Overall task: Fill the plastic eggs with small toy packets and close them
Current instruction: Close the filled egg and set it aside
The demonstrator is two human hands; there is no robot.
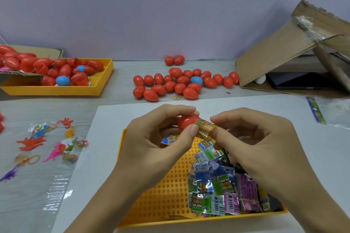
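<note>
My left hand (pixel 157 134) grips a red egg half (pixel 186 122) with its mouth turned right, above the near yellow tray (pixel 161 191). A small yellow toy packet (pixel 205 128) sticks out of the egg's mouth, pinched by my right hand (pixel 251 138). Several more toy packets (pixel 223 191) lie heaped in the tray's right half, under my right hand. A cluster of closed red eggs (pixel 180 85), one of them blue (pixel 196 80), lies on the table beyond my hands.
A second yellow tray (pixel 102 81) at the far left holds open red egg halves. Loose toy dinosaurs in clear wrap (pixel 49 143) lie at the left. A tilted cardboard box (pixel 284 53) stands at the far right, with a clear bag (pixel 329 111) in front of it.
</note>
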